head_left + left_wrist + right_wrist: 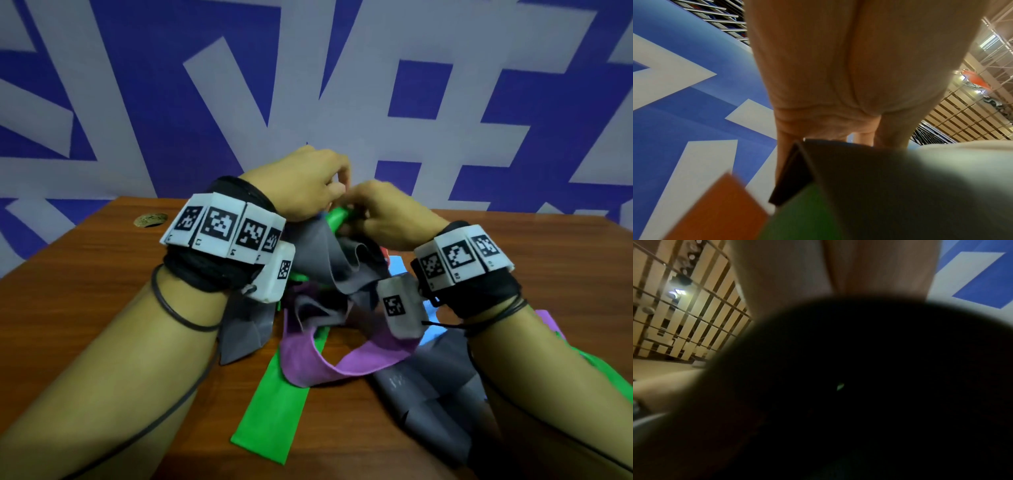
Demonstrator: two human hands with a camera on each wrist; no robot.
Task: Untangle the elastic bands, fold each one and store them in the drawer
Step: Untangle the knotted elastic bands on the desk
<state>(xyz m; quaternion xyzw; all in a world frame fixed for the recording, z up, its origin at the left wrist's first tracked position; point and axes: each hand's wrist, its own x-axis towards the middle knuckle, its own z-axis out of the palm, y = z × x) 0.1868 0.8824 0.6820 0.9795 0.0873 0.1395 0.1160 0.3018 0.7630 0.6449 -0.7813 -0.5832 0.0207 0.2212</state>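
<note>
Both hands meet above a wooden table (pixel 102 274). The left hand (pixel 301 185) and right hand (pixel 387 216) pinch the raised top of a tangled heap of flat grey, green, purple and blue elastic bands (pixel 329 308), which spills beneath the wrists.

hands (pixel 346 202): 2 | bands, one each: green (pixel 274 407), purple (pixel 356 359), grey (pixel 329 263), blue (pixel 399 265)

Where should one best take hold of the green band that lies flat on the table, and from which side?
Probably at the near free end of the green band, from the near side, pinching across its width. That end lies flat and uncovered on the table; farther up, the purple band crosses over it.
</note>
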